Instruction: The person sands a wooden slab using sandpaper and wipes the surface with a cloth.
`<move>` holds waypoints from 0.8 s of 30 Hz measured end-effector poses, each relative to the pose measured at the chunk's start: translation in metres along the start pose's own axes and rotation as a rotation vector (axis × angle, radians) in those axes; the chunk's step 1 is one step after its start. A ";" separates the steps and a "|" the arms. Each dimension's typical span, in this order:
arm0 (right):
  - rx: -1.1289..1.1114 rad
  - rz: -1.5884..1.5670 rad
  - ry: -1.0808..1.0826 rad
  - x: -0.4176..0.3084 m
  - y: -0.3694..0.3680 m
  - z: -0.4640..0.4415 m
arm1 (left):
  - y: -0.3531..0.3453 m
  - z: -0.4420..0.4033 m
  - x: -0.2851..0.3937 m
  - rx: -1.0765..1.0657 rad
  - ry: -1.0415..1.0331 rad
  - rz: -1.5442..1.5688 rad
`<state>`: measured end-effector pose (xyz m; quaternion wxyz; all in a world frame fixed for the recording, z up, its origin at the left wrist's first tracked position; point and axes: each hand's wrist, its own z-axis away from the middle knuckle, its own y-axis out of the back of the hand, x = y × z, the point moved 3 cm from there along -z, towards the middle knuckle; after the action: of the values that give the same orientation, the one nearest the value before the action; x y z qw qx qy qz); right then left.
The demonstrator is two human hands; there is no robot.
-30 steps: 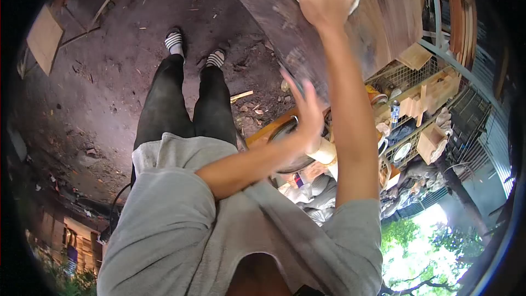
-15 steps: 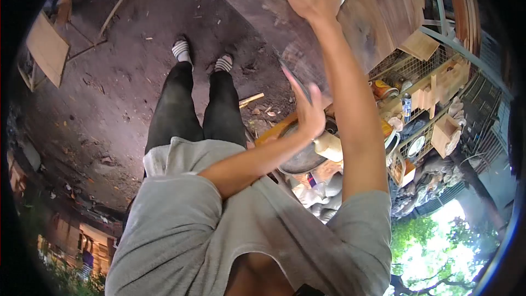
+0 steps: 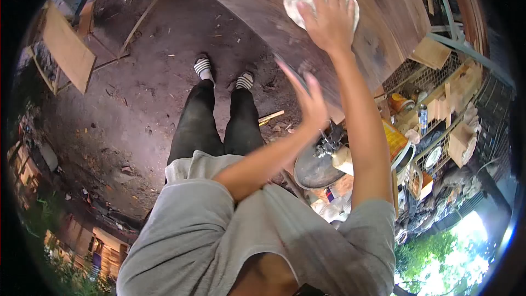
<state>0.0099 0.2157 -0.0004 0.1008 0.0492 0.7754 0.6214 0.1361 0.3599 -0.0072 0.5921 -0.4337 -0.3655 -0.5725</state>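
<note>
My right hand (image 3: 331, 22) lies flat with spread fingers on a bunched white cloth (image 3: 296, 0), which rests on a large brown wooden board (image 3: 392, 19) at the upper right. Lower down, my left hand (image 3: 311, 101) is at the board's near edge, smeared by motion. Its straight fingers lie along the outer side of the edge and its thumb is over the top, with the edge between them.
Right of my arm, a wire rack (image 3: 438, 78) holds wood pieces, a blue can (image 3: 422, 118) and containers. A dark round object (image 3: 318, 171) sits below my left hand. At upper left, a wooden panel (image 3: 68, 46) leans over the dirt floor (image 3: 123, 126).
My right hand and the white cloth have moved down the board, closer to my body. My left hand stays at the edge. The whole view has shifted a little.
</note>
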 end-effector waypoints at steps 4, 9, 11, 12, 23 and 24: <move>-0.096 -0.112 0.053 0.000 0.017 0.020 | -0.009 0.099 -0.036 -0.268 0.146 -0.010; -0.357 -0.013 0.098 0.004 0.047 0.174 | 0.073 -0.130 0.051 0.017 -0.128 0.123; -0.332 -0.068 0.120 -0.012 0.058 0.224 | 0.148 -0.215 0.072 0.037 -0.216 -0.028; -0.304 0.018 0.124 -0.014 0.054 0.240 | 0.188 -0.245 0.072 0.029 -0.181 -0.084; -0.315 0.074 0.224 -0.131 0.004 0.038 | 0.526 -0.166 -0.094 0.286 0.190 -0.767; -0.272 0.062 0.236 -0.166 -0.005 -0.011 | 0.532 -0.154 -0.094 0.289 0.376 -0.773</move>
<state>0.1691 0.1707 0.0131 -0.0045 -0.0144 0.6888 0.7248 0.6479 0.2341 -0.2003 0.4453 -0.0668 -0.4630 -0.7635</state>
